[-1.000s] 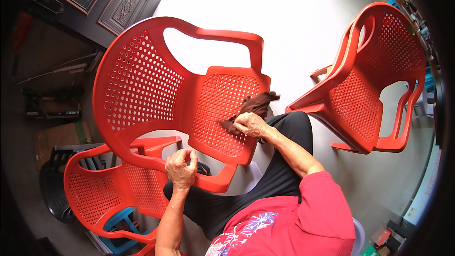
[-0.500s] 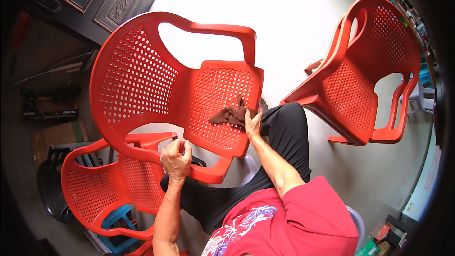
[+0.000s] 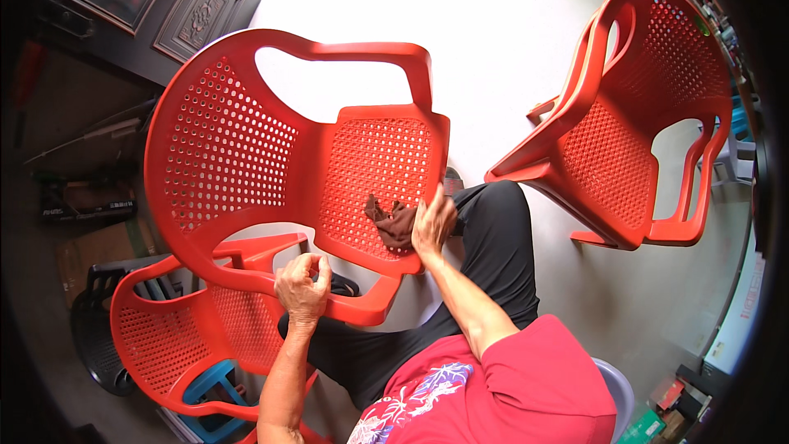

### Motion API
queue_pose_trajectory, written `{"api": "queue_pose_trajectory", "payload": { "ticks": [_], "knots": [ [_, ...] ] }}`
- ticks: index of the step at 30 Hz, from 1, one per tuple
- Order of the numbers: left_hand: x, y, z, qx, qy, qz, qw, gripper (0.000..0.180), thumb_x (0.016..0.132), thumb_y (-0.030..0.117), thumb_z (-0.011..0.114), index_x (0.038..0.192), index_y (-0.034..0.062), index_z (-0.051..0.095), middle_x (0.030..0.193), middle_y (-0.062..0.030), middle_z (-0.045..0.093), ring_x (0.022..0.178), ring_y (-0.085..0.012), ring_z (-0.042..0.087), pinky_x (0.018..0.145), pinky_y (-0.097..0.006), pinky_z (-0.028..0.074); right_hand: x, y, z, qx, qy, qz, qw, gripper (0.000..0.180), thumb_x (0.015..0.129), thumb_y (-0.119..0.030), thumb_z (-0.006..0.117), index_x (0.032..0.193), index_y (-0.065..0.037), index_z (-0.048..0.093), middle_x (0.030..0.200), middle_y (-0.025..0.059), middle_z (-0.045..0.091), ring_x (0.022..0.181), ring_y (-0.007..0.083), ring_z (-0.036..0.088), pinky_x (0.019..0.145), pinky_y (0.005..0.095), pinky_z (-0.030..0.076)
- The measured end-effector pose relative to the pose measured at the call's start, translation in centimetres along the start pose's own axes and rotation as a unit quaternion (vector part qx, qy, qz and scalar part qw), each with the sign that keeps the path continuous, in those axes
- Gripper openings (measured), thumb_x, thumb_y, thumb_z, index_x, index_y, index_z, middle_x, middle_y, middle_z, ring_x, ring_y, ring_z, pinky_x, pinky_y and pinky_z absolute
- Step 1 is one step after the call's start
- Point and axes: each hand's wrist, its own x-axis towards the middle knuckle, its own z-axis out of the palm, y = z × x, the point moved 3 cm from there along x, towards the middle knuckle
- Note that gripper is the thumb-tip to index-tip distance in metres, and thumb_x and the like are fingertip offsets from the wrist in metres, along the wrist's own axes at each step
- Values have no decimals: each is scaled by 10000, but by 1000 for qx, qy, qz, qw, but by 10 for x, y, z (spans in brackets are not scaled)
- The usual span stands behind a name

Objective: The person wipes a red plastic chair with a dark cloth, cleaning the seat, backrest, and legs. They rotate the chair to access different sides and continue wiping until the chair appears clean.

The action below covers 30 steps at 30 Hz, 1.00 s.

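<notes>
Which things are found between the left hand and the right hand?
In the head view, from the left hand to the right hand: an open gap, then the edge of the red seat, then the brown cloth on it.

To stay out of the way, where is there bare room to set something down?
Grey floor looks bare between the stacked red chairs, the person's right leg and lower-right boxes; so does brighter floor between the stack and middle chair, despite glare. Lower left is crowded with another red chair and a blue stool.

A dark carved door stands upper left, a green box lower right.
</notes>
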Motion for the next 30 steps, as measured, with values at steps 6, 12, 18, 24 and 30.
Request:
{"api": "queue_pose_trajectory", "payload": {
  "ticks": [6,12,18,24,30],
  "knots": [
    [9,12,3,-12,-21,29,999,120,734,176,686,668,112,609,615,-10,588,586,-205,564,578,-344,392,144,-10,34,-12,-30,-207,978,516,830,20,483,1327,-101,412,1088,193,472,970,356,504,841,424,437],
    [9,12,2,-19,-12,11,1000,116,729,146,687,659,107,602,620,-7,591,586,-202,564,576,-342,388,161,-45,30,-92,-33,-241,965,823,672,-429,737,1327,-69,393,1291,189,376,1216,405,362,969,583,301],
    [9,10,2,-17,3,11,1000,119,731,140,685,662,98,598,631,-11,596,592,-205,567,580,-341,391,97,-48,49,-80,-159,-233,956,1069,673,-614,656,1423,7,215,1468,321,95,1375,456,83,1102,566,85],
    [10,8,4,-14,12,13,1000,85,754,129,671,707,82,618,629,-27,601,597,-202,584,619,-330,395,-2,-65,25,19,-355,-465,811,672,776,-308,625,1323,-2,383,1418,250,288,1322,403,283,1075,480,256],
    [8,8,0,-20,21,19,999,126,743,154,674,669,96,591,639,-20,596,601,-215,570,608,-348,399,-7,-23,-31,78,-445,-544,707,502,807,-208,555,1283,-82,455,1363,126,417,1253,279,416,1023,420,309]
  ]
}}
